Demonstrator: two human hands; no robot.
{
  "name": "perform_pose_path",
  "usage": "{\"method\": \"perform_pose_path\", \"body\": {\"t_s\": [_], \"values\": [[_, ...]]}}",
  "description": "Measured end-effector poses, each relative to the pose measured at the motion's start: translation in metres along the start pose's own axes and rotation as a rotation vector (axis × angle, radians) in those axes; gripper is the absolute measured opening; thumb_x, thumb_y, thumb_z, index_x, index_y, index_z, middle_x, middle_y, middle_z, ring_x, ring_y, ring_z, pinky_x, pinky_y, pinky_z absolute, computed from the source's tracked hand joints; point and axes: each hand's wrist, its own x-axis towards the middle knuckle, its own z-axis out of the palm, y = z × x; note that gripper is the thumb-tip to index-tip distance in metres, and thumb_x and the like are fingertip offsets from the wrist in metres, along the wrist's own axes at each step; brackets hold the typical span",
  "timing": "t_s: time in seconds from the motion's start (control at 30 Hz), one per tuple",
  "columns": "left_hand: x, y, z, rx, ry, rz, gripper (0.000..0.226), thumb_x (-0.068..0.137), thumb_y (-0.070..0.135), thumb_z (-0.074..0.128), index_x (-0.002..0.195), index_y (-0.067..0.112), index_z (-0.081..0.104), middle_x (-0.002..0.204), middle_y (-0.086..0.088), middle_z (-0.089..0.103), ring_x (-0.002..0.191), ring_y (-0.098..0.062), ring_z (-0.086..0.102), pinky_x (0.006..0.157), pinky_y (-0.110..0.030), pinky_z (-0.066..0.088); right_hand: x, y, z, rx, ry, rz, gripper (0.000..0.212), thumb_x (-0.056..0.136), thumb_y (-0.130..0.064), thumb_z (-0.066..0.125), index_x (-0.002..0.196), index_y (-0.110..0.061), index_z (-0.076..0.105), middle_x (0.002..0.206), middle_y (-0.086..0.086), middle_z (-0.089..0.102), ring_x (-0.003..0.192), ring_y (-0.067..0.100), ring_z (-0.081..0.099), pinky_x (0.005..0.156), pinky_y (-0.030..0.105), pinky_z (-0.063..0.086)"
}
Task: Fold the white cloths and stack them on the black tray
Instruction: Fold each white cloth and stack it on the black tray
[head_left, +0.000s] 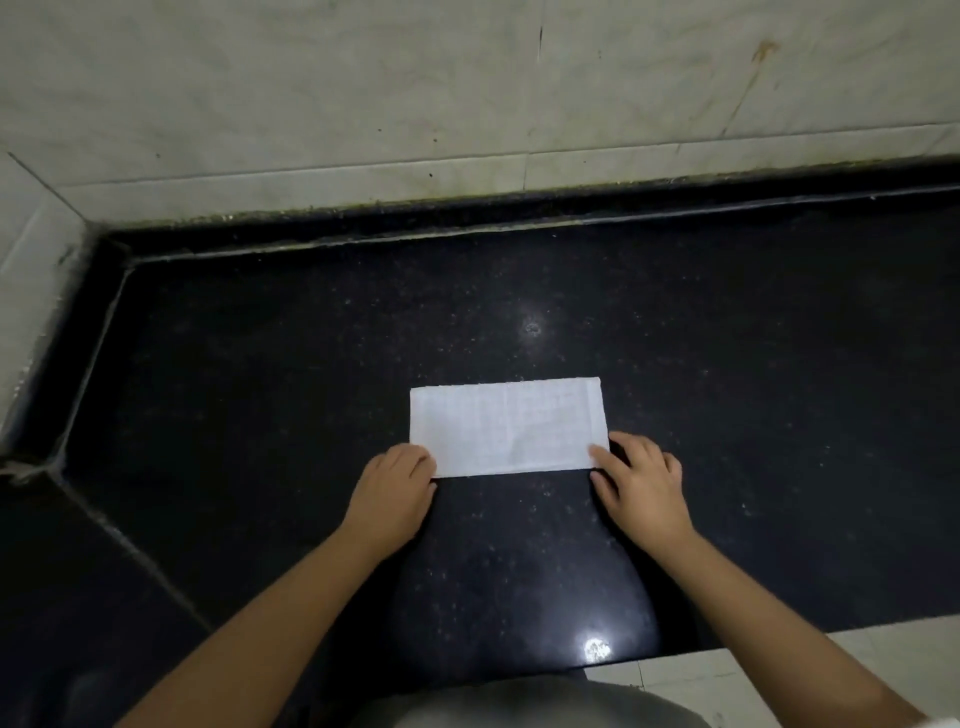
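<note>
One white cloth (506, 426) lies flat on the black stone counter (311, 364), folded into a wide rectangle. My left hand (392, 491) rests at its near left corner, fingertips touching the edge. My right hand (641, 483) is at its near right corner, with the thumb on top of the cloth and fingers at the edge, pinching that corner. No black tray is in view.
A pale tiled wall (415, 93) rises behind the counter and along its left side. The counter's front edge meets light floor tiles (701, 680) at the lower right. A seam runs diagonally across the counter at the left.
</note>
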Motion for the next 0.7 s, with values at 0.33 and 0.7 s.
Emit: {"method": "perform_pose_path", "body": {"t_s": [0.33,0.7], "values": [[0.072,0.040,-0.024,-0.159,0.018,-0.149,0.043,0.093,0.027,0.047,0.128,0.001,0.051,0.142,-0.017,0.043,0.137,-0.030,0.036,0.111,-0.040,0.031,0.034,-0.033,-0.017,-0.056,-0.305,0.564,0.036,0.092,-0.033,0.043,0.110,-0.005,0.056,0.119,0.012,0.056,0.112,0.028,0.050,0.093,0.038,0.038],[0.082,0.058,0.001,-0.156,-0.204,-0.287,0.063,0.098,0.046,0.021,0.149,0.015,-0.002,0.158,-0.003,-0.011,0.146,-0.017,-0.012,0.118,-0.036,-0.009,0.044,-0.041,-0.024,0.330,-0.261,0.677,0.020,0.085,-0.016,0.050,0.067,-0.012,0.043,0.078,0.006,0.056,0.068,0.018,0.050,0.058,0.028,0.039]]}}
